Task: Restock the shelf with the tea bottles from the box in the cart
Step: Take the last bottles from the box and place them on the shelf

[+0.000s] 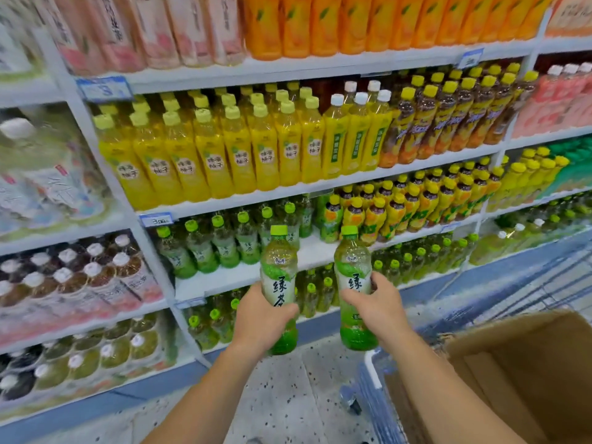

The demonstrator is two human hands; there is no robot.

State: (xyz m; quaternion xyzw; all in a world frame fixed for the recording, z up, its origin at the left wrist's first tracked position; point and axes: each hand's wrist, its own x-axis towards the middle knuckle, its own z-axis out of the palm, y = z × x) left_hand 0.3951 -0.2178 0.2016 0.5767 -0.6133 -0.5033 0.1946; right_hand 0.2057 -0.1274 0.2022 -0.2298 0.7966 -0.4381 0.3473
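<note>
Each of my hands holds one green tea bottle upright in front of the shelving. My left hand point(260, 317) grips a green-capped bottle point(278, 270) around its lower label. My right hand point(378, 304) grips a second, matching bottle point(352, 267) the same way. Both bottles are level with the white shelf point(315, 251), which has a bare gap between a row of green tea bottles point(205, 248) on its left and yellow-labelled bottles point(378, 216) on its right. The open cardboard box point(519, 373) sits at the lower right; its inside is hidden.
The blue wire cart point(374, 402) holds the box at the lower right. Shelves above carry yellow drink bottles point(205, 155) and orange bottles point(352, 24). More green tea bottles point(314, 293) fill the shelf below. Speckled floor point(288, 395) lies underfoot.
</note>
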